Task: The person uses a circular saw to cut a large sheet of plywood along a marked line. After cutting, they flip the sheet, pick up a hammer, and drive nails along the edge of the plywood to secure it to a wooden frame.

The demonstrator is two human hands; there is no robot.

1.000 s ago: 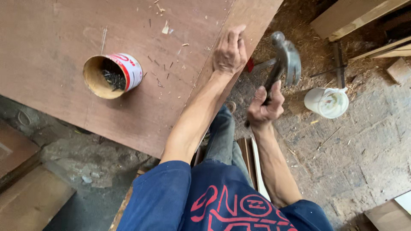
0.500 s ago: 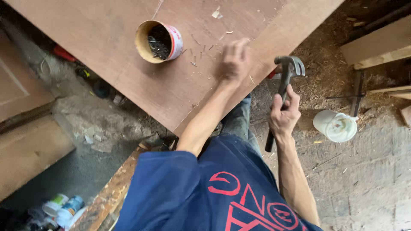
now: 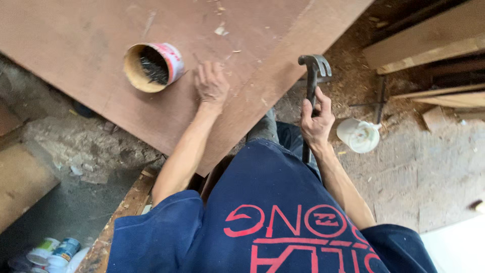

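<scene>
My left hand [image 3: 211, 83] rests fingers-down on a large brown plywood sheet [image 3: 91, 30], just right of a tipped round can [image 3: 153, 66] that holds dark nails. Whether the fingers pinch a nail I cannot tell. My right hand [image 3: 316, 119] grips the handle of a claw hammer [image 3: 313, 71], its metal head raised upright beyond the sheet's right edge.
A white cup [image 3: 358, 135] lies on the dusty floor right of the hammer. Timber planks [image 3: 429, 40] are stacked at the upper right. Small paint tins [image 3: 53, 251] sit at the lower left beside a wooden beam [image 3: 126, 212]. Rubble lies under the sheet's left edge.
My left hand has moved left across the sheet toward the nail can. The hammer stays raised in my right hand; the view has shifted.
</scene>
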